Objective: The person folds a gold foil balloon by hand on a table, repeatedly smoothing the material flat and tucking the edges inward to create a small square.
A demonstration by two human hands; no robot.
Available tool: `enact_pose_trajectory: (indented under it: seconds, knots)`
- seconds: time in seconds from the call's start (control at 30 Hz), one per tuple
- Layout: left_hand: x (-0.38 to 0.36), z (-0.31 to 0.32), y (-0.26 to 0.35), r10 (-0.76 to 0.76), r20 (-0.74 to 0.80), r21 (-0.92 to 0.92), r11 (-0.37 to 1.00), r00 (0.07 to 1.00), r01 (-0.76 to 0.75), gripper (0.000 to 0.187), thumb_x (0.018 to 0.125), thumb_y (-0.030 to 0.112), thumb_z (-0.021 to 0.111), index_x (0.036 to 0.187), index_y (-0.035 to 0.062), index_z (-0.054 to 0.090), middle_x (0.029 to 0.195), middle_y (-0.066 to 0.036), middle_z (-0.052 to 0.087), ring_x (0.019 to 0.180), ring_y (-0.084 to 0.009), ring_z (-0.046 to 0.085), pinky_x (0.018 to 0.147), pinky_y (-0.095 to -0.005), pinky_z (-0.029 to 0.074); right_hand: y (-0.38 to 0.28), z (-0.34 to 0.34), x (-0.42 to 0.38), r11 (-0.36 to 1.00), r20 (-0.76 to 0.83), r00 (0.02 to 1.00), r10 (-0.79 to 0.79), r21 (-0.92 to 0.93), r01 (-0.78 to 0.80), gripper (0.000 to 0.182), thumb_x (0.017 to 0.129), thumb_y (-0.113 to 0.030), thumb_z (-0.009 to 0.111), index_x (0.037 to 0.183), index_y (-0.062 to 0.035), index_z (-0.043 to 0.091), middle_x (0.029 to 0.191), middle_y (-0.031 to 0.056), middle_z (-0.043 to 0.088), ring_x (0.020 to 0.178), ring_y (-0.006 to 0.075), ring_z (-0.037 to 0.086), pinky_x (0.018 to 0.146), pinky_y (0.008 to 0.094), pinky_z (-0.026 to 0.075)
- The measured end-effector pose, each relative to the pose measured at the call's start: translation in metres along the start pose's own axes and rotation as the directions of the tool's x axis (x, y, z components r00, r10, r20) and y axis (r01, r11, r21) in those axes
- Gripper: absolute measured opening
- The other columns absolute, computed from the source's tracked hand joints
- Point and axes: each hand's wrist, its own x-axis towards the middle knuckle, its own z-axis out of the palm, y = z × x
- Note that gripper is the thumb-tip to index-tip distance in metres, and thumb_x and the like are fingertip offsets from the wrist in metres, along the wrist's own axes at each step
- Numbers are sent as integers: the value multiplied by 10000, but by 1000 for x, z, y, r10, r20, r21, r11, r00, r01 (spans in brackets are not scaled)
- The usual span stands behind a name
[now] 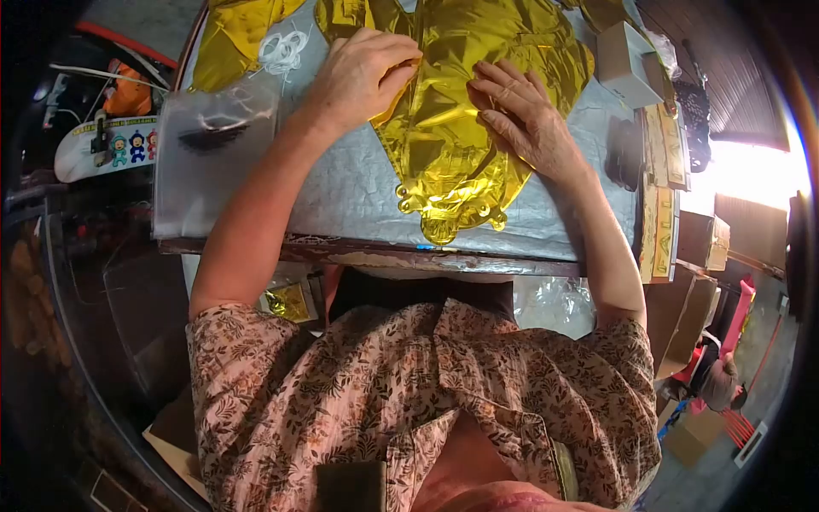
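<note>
A shiny gold foil balloon (444,128), uninflated and creased, lies on the grey-covered table, its scalloped end toward my body. My left hand (367,72) is at the balloon's left side, thumb and fingers pinched together on a fold of the foil. On the right half, my right hand (522,111) rests palm down with its fingers spread over the foil. Left of my left hand sits a bundle of white ribbon (283,51). Another piece of gold foil (230,38) lies at the upper left.
Clear plastic bags (200,171) lie at the table's left side. A white box (630,64) stands at the back right. The worn wooden table edge (375,260) runs before my body. Cardboard boxes (682,316) and a person (719,384) are off to the right.
</note>
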Motion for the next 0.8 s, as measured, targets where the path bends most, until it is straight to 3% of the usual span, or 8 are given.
enact_pose_trajectory:
  seconds: [0.07,0.3,0.4,0.53,0.6,0.73,0.8]
  knots:
    - [3,-7,5,11,22,-14,1000,1000,-11,244,950,163,711,1150,29,748,1218,-108,731,1109,-307,655,970,-419,529,-1,-3,0,999,-43,999,-2,-43,0,419,1016,-224,627,1405,-71,598,1535,135,531,1487,373,393,1222,540,246]
    - [2,-1,-1,26,4,-12,1000,1000,-26,242,937,151,715,1143,26,745,1225,-108,727,1105,-320,653,960,-419,528,-1,-3,-3,1000,-22,1000,-12,28,13,366,1011,-175,623,1362,-71,645,1513,134,555,1483,352,406,1225,490,259]
    - [3,3,-2,31,-35,-15,999,999,-31,232,944,214,689,1133,88,738,1174,-59,728,1097,-292,644,941,-445,505,3,-2,-5,999,-24,999,-31,17,31,361,1009,-168,624,1356,-68,647,1501,131,566,1475,352,419,1227,493,257]
    - [6,-9,11,-9,6,-77,997,1000,9,315,939,158,711,1236,56,687,1153,-111,726,1101,-319,659,950,-419,530,3,-2,-7,997,-42,996,-82,-1,82,371,1009,-181,634,1363,-71,645,1497,128,572,1465,345,439,1230,519,247]
    - [11,-19,21,-105,96,-61,992,990,111,406,930,179,705,1314,61,645,1270,-191,683,1182,-365,631,1015,-464,500,3,-2,-8,996,-37,996,-84,-5,84,373,1008,-183,635,1364,-73,645,1503,126,567,1472,342,432,1236,523,238]
    - [11,-19,24,-123,91,-26,992,988,126,381,948,151,671,1321,76,652,1248,-159,694,1158,-370,635,1008,-457,504,-2,-2,-9,998,-32,997,-68,11,69,378,1010,-190,632,1372,-80,641,1522,116,553,1490,338,410,1251,540,201]
    - [11,-19,23,-95,66,-102,990,993,101,390,913,192,729,1254,23,643,1175,-206,692,1127,-379,634,983,-469,506,-2,-3,-8,997,-25,997,-67,28,68,380,1012,-191,630,1375,-80,638,1526,116,549,1493,337,407,1251,546,195]
